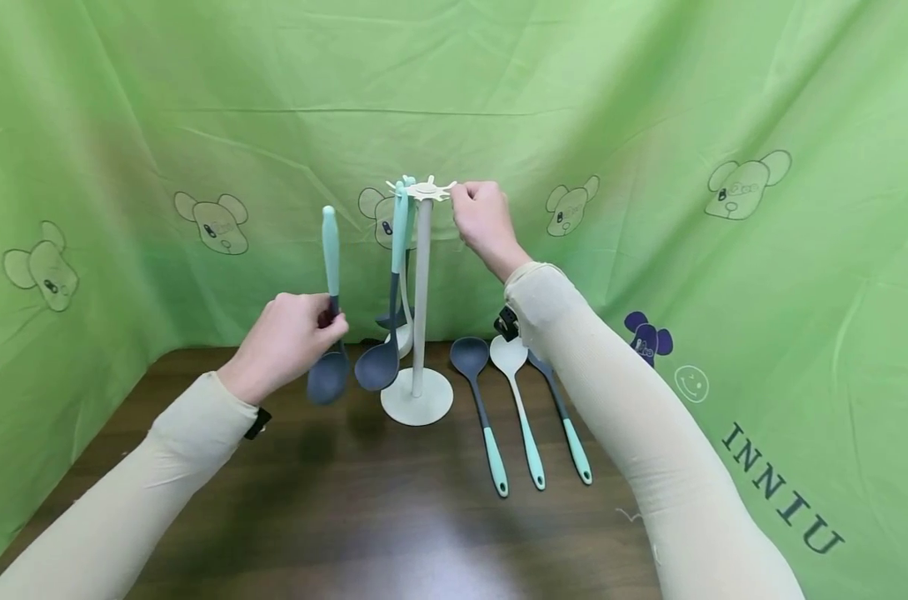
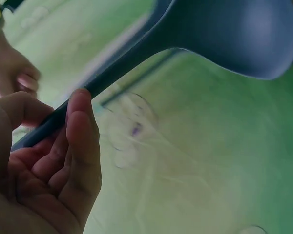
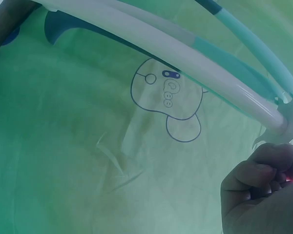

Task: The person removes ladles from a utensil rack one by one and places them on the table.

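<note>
My left hand (image 1: 289,337) pinches a dark ladle (image 1: 327,379) by its shaft, left of the white utensil stand (image 1: 421,283). The ladle's mint handle points up and its bowl hangs low; in the left wrist view the shaft lies between thumb and fingers. My right hand (image 1: 487,221) grips a hook at the right side of the stand's top, its fingers curled in the right wrist view. Another dark ladle (image 1: 377,367) hangs from the stand's left side by its mint handle. Behind it hang a white-headed utensil (image 1: 404,337) and a dark-headed one, both partly hidden.
Right of the stand's round base (image 1: 416,412), a dark ladle (image 1: 470,357), a white spoon-like utensil (image 1: 509,354) and another dark utensil (image 1: 555,392) lie on the brown table (image 1: 334,517). My right sleeve covers part of the last. A green printed curtain (image 1: 454,75) surrounds the table.
</note>
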Motion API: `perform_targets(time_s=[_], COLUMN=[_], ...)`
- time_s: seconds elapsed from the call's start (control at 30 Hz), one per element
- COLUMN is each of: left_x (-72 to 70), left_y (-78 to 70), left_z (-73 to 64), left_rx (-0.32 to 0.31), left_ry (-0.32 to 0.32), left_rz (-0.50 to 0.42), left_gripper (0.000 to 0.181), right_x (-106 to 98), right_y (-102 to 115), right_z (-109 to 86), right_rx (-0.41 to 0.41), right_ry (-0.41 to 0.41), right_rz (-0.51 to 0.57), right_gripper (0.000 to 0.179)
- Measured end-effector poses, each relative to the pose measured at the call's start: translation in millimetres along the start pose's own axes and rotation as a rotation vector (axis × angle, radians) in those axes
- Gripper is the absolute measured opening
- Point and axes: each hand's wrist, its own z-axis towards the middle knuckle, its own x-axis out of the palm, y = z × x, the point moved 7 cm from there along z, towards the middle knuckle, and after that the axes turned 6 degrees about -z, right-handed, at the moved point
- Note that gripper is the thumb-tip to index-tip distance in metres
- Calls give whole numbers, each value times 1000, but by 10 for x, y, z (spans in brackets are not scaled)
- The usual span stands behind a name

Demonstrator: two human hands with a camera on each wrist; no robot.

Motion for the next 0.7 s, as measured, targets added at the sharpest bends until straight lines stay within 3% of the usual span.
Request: perform_targets(time_s=[0.17, 0.4, 0.7], left_x=[-19, 90, 133], left_y=[322, 752, 1339], left_z=[-67, -167, -331], left_rx=[-58, -142, -204], left_ry=[56, 159, 193], left_rz=[15, 24, 55], left_gripper=[27, 23, 22], right_x=[0, -24, -7], right_y=[1, -13, 0], right_z=[1, -3, 1], right_rx=[-9, -14, -26], right_ry=[3, 6, 8], right_rz=[-4, 11, -6], right_gripper=[41, 41, 40])
